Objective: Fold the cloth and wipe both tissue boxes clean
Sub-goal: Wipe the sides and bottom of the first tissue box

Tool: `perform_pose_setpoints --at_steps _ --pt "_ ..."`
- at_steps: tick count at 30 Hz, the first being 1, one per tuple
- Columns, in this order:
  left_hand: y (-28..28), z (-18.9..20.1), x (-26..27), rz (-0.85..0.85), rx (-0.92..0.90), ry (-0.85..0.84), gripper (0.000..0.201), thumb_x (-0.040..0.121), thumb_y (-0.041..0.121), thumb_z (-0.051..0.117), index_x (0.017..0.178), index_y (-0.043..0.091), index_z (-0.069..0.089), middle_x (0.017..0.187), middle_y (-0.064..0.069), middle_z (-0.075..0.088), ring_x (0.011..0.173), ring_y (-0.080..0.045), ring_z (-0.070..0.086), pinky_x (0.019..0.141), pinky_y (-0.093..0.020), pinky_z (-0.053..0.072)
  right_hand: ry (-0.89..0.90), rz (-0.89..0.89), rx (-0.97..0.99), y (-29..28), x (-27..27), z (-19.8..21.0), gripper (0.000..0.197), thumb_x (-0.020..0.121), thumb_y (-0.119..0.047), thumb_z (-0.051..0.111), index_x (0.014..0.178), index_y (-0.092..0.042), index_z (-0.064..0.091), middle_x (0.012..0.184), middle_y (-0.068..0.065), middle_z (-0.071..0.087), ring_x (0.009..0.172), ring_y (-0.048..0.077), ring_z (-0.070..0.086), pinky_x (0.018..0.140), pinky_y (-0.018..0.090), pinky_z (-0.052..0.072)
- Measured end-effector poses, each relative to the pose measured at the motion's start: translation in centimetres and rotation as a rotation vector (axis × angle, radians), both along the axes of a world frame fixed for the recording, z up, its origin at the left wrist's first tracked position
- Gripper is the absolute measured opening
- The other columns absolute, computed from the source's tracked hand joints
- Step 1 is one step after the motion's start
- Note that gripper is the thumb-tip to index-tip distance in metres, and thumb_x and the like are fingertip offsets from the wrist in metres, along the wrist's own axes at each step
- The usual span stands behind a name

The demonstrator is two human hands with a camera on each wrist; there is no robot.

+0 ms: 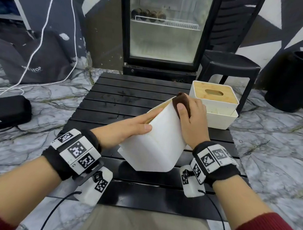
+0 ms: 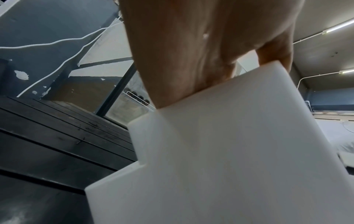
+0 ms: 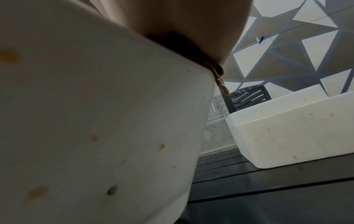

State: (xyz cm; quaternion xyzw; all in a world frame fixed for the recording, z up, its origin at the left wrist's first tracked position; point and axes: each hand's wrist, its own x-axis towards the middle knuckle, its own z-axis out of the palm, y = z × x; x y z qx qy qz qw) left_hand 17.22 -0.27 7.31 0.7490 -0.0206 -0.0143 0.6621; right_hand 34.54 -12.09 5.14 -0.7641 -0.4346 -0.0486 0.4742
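- head view: nearest me, my two forearms reach over the near edge of the black slatted table (image 1: pixel 111 99). the tilted white tissue box (image 1: pixel 155 143) sits between them, lifted at its far end, its low corner close to the near edge.
- my left hand (image 1: pixel 126 129) lies along the box's left side, fingers nearly straight, thumb on the white face. my right hand (image 1: pixel 193 119) presses the brown cloth (image 1: pixel 183 101) onto the box's raised far corner, thumb over the cloth, fingers wrapped behind.
- the second tissue box (image 1: pixel 214 101), wooden-lidded, stands at the far right corner of the table, near the cloth hand. the left half of the slats is free.
- left wrist view: the palm lies flat against the white box (image 2: pixel 229 151); slats run open to the left.
- right wrist view: the near box (image 3: pixel 95 121) shows yellowish spots, the cloth (image 3: pixel 191 50) pinned at its upper edge; the other box (image 3: pixel 296 133), also spotted, stands apart on the slats.
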Motion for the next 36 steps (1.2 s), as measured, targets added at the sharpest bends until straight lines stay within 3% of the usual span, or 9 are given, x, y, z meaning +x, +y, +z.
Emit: perform_pose_setpoints --at_steps 9,15,18,23,26,28,31,33,36 --pt "-0.3 -0.2 -0.2 0.016 -0.022 -0.014 0.063 0.089 0.037 0.044 0.149 0.035 0.021 0.150 0.019 0.033 0.136 -0.007 0.037 0.103 -0.018 0.036 0.094 -0.008 -0.015 -1.3 0.8 -1.1 0.027 0.096 -0.026 0.041 0.118 -0.016 0.053 0.102 -0.003 0.049 0.103 0.022 0.046 0.089 0.033 0.035" --pt "-0.6 -0.2 -0.3 0.033 -0.028 -0.044 0.058 0.095 0.026 0.040 0.149 0.032 0.022 0.151 0.018 0.031 0.135 -0.007 0.038 0.099 -0.014 0.037 0.126 0.009 -0.015 -2.5 0.9 -2.1 0.029 0.096 -0.027 0.041 0.120 -0.016 0.053 0.111 0.003 0.056 0.109 0.022 0.047 0.095 0.036 0.036" --pt "-0.8 0.0 -0.5 0.064 -0.026 -0.042 0.055 0.094 0.022 0.037 0.147 0.033 0.025 0.149 0.022 0.033 0.132 -0.004 0.040 0.095 -0.012 0.038 0.164 0.016 0.003 -3.1 0.8 -2.4 0.028 0.096 -0.027 0.042 0.119 -0.016 0.054 0.110 0.002 0.055 0.107 0.018 0.047 0.091 0.030 0.034" --pt "-1.3 0.6 -0.8 0.124 -0.003 -0.022 0.051 0.091 0.018 0.037 0.134 0.045 0.038 0.139 0.030 0.043 0.123 0.004 0.048 0.089 -0.006 0.039 0.265 0.000 -0.016 -3.4 0.3 -2.2 0.032 0.095 -0.035 0.042 0.122 -0.021 0.052 0.115 0.001 0.056 0.104 0.014 0.049 0.086 0.029 0.036" --pt "-1.1 0.9 -0.7 0.158 0.011 0.025 0.058 0.082 0.015 0.041 0.133 0.043 0.039 0.134 0.020 0.052 0.116 0.000 0.054 0.087 -0.010 0.041 0.336 0.009 0.026 -3.7 0.2 -1.3 0.031 0.094 -0.031 0.045 0.122 -0.021 0.053 0.118 0.001 0.057 0.109 0.017 0.050 0.091 0.034 0.041" --pt "-1.0 1.2 -0.4 0.169 0.030 0.052 0.070 0.073 0.011 0.043 0.137 0.039 0.034 0.137 0.013 0.050 0.116 -0.001 0.053 0.091 -0.015 0.041 0.338 0.027 0.071 -4.0 0.1 -0.2 0.030 0.093 -0.028 0.048 0.122 -0.020 0.053 0.111 -0.004 0.056 0.106 0.019 0.052 0.086 0.038 0.045" --pt "-1.0 1.9 0.2 0.191 0.072 0.056 0.080 0.063 0.006 0.042 0.134 0.040 0.027 0.136 0.005 0.044 0.110 -0.003 0.051 0.084 -0.015 0.044 0.258 0.082 0.131 -4.6 -0.3 0.9 0.029 0.091 -0.024 0.052 0.119 -0.031 0.051 0.101 -0.017 0.048 0.097 0.001 0.051 0.081 0.021 0.044" --pt "-1.0 2.4 0.6 0.223 0.082 0.041 0.081 0.064 0.008 0.044 0.135 0.040 0.022 0.134 0.001 0.043 0.108 -0.006 0.051 0.082 -0.014 0.046 0.141 0.137 0.141 -4.8 -1.0 1.4 0.033 0.090 -0.019 0.055 0.119 -0.034 0.051 0.103 -0.014 0.049 0.099 -0.009 0.046 0.084 0.004 0.034" --pt "-1.1 2.4 0.7 0.298 0.006 0.021 0.083 0.069 0.015 0.049 0.141 0.039 0.015 0.133 -0.002 0.045 0.103 -0.008 0.058 0.081 -0.019 0.050 0.009 0.192 0.109 -5.0 -2.2 1.4 0.037 0.087 -0.013 0.059 0.122 -0.024 0.054 0.108 -0.003 0.050 0.105 -0.004 0.045 0.090 0.002 0.029"
